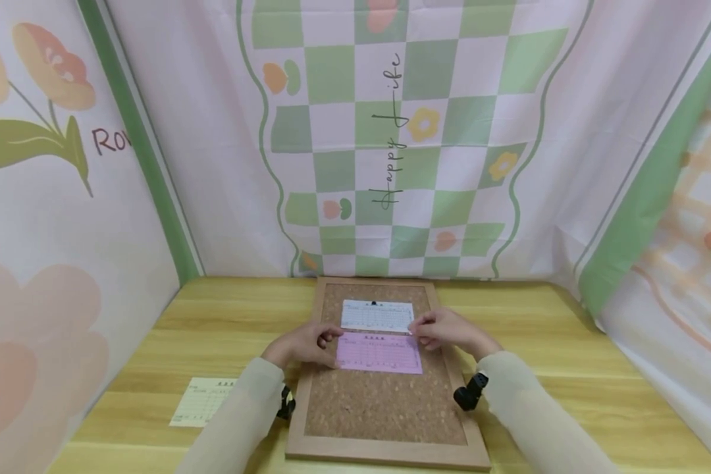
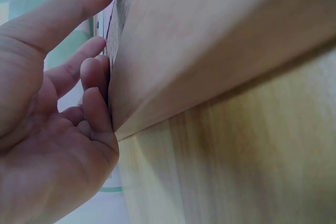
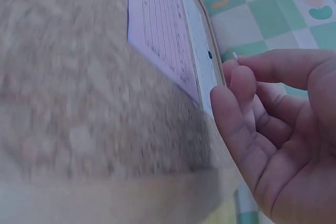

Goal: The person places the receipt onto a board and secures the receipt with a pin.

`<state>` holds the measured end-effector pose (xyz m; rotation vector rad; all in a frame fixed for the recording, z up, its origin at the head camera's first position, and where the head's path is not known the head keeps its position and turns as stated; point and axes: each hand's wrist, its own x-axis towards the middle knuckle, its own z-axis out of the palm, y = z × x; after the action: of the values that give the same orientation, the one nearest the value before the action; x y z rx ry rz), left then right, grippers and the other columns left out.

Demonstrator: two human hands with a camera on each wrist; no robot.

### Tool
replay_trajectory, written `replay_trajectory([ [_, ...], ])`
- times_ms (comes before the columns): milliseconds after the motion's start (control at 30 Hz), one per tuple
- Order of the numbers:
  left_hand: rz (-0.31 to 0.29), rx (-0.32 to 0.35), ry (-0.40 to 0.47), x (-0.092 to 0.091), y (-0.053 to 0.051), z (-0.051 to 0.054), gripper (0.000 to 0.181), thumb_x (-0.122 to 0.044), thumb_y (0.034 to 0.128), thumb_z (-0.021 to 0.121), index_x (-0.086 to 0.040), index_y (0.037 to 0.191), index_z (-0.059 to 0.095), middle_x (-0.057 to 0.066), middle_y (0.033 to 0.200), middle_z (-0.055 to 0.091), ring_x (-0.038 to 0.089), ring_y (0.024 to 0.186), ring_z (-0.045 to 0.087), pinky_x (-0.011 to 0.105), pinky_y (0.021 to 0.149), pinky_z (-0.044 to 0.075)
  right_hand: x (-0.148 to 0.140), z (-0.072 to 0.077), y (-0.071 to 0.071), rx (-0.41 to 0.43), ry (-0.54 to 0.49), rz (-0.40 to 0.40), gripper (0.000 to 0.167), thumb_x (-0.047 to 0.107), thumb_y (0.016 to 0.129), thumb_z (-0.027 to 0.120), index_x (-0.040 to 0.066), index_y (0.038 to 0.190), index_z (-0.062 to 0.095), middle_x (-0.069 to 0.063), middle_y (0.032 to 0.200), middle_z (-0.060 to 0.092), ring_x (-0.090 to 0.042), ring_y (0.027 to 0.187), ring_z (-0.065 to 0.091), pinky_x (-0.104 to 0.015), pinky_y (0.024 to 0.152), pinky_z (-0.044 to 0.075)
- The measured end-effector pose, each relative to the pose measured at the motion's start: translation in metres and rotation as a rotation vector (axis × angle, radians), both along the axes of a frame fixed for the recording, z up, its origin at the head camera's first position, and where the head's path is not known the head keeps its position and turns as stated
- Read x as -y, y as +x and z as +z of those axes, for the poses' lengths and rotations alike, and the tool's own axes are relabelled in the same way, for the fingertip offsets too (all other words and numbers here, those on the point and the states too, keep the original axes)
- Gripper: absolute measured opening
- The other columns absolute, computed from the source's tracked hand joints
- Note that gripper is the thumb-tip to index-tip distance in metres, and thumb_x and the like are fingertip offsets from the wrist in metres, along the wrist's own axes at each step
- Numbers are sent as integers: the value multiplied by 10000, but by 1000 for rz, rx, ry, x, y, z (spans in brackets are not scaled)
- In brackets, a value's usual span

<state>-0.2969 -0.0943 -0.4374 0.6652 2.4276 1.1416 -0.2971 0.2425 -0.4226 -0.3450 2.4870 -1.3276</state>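
**Pink paper [image 1: 379, 353] between 2 hands**

The small pale thing [image 3: 235, 56] in the right hand [image 1: 447, 329] is hard to make out: finger and thumb pinch it, and only its tip shows. The left sleeve [image 1: 237, 408] hides part of the yellow paper [image 1: 184, 409] on the table [image 1: 539, 329]. The words on the papers are too small to read.

The pink paper lies on the cork board [image 1: 385, 408], just below the white paper [image 1: 378, 318]. The left hand [image 1: 305, 343] is at its left edge, thumb and pointing finger apart. The right hand is by its top right corner; I can't tell if they touch.
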Motion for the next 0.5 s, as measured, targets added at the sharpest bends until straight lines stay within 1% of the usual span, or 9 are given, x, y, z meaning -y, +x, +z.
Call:
replay_trajectory([
  [67,0,0,-2,0,0,0,641,-71,789,847,-3,1361,568,75,1043,484,191,909,423,330,776,384,5,-1,-2,14,-9,-12,260,155,963,663,-47,1122,700,-84,952,691,-162,833,634,-343,732,572],
  [200,1,-2,-2,1,1,0,636,-65,788,844,-2,1357,569,75,1043,484,191,914,424,329,783,386,14,-3,-6,47,-31,-25,247,144,971,650,-34,1135,700,-69,906,679,-142,808,626,-324,711,570],
  [300,2,-5,-4,1,1,0,632,-65,788,843,-1,1355,570,77,1045,483,190,915,422,327,783,385,21,-3,-8,70,-62,-21,257,123,975,639,-54,1156,685,-66,869,666,-129,778,619,-311,693,566],
  [500,-5,2,5,1,0,-1,625,-52,791,836,3,1352,568,79,1032,474,191,899,418,326,768,378,30,-8,-11,88,-108,-9,281,137,973,657,-62,1171,676,-71,847,644,-127,751,593,-279,653,545],
])
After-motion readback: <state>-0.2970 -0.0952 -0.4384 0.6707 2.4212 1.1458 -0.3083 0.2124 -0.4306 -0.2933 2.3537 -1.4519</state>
